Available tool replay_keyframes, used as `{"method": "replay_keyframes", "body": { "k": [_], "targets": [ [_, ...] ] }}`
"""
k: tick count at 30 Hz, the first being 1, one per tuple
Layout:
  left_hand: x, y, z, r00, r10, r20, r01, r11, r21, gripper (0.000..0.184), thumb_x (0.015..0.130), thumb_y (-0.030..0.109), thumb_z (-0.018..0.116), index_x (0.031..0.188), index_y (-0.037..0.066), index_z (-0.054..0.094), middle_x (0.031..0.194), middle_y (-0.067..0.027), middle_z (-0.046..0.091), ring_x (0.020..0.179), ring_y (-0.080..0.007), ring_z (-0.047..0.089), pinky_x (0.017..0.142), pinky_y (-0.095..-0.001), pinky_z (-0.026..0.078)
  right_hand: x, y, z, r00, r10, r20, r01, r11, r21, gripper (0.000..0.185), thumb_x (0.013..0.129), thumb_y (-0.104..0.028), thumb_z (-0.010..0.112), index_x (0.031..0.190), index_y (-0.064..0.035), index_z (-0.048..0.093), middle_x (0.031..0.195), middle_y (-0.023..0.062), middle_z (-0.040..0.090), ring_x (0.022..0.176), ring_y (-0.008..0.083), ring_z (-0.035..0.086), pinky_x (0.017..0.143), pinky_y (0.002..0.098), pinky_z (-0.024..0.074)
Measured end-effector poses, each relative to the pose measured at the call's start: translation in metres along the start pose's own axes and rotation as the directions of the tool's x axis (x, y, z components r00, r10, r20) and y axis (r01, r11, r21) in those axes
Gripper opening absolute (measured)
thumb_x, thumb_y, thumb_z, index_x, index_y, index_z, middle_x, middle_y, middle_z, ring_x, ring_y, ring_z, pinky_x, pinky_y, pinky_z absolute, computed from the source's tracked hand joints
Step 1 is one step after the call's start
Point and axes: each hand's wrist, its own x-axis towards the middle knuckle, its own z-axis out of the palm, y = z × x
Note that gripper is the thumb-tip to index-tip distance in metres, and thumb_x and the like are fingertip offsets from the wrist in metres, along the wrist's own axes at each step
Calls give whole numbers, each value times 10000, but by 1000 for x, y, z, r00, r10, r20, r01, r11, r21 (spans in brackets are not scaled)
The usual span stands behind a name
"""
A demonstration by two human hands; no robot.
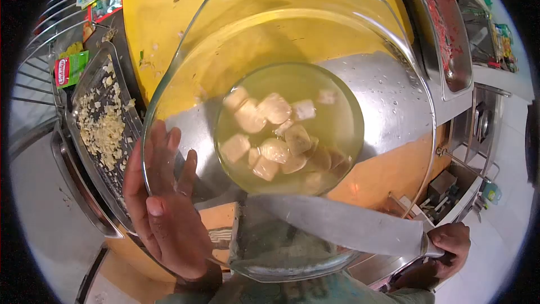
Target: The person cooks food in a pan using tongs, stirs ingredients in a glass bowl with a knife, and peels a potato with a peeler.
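A large clear glass bowl (396, 70) fills the middle of the view, with yellowish liquid (337, 112) in its bottom. Pale cut chunks (274, 108) lie in the liquid; their kind is not plain. My left hand (174, 219) grips the bowl's near left side, its fingers partly seen through the glass. In my right hand (451, 245), at the lower right, is the handle of a wide-bladed kitchen knife (343, 222). The blade points left across the bowl's near side; whether it touches the glass I cannot tell.
Behind the bowl lies a yellow cutting board (157, 17) on a metal counter. At left are a tray (121, 56) of chopped pale bits, a green-and-red packet (71, 70) and a wire rack (36, 62). A metal tray (467, 73) with red residue stands at right.
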Motion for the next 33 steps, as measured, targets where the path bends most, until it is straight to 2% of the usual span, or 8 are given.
{"method": "replay_keyframes", "body": {
  "k": [11,14,20,21,25,28,31,33],
  "targets": [
    [-1,1,5,994,-43,-104,51,996,77,662,837,488,521,1330,84,340,1365,-225,357,1227,-389,388,976,-549,310,6,9,-13,996,-77,53,74,996,54,392,684,-247,700,981,-7,615,609,146,623,510,256,638,430,278,491],
    [0,-1,-2,999,-50,-22,50,999,17,627,862,459,501,1320,59,348,1362,-215,361,1225,-368,394,981,-529,321,10,5,-16,991,-6,137,-11,992,127,421,683,-267,703,1004,-12,608,646,168,628,534,271,639,454,300,499],
    [6,-5,-5,988,89,124,-82,995,-58,518,908,357,467,1306,38,374,1349,-197,387,1230,-322,402,981,-465,355,24,-64,-4,974,221,-55,-226,916,-332,556,421,-106,665,974,-47,664,858,176,517,787,284,537,709,333,435],
    [5,-5,-6,982,107,155,-100,993,-55,492,925,337,447,1305,34,371,1345,-189,394,1230,-311,405,986,-454,352,32,-76,-12,956,291,38,-251,877,-410,586,377,-75,638,962,-44,671,859,171,496,796,281,525,716,323,430],
    [10,-12,-9,961,176,213,-171,984,-44,395,969,243,354,1299,26,366,1331,-146,423,1224,-263,418,999,-396,344,44,-117,-9,981,183,72,-118,842,-526,543,544,59,508,1076,3,605,990,189,578,820,303,598,672,319,462],
    [15,-16,-10,941,235,245,-239,971,-12,363,976,201,327,1288,23,373,1322,-127,437,1208,-248,435,993,-370,348,50,-135,7,978,206,21,-156,800,-579,514,642,46,551,1145,-61,578,1051,189,591,873,369,595,749,403,487],
    [15,-14,-10,930,260,260,-266,964,-13,341,972,155,323,1281,21,376,1311,-125,446,1192,-247,451,987,-357,350,61,-120,15,991,14,135,76,763,-641,485,634,64,557,1111,-18,584,1051,188,600,849,359,602,708,385,486],
    [18,-18,-11,923,276,267,-280,960,-24,331,966,120,320,1278,21,375,1306,-129,449,1184,-248,459,986,-356,349,75,-122,27,981,50,189,81,776,-625,474,637,54,565,1105,-20,588,1044,181,605,845,355,602,713,396,483]
  ]
}}
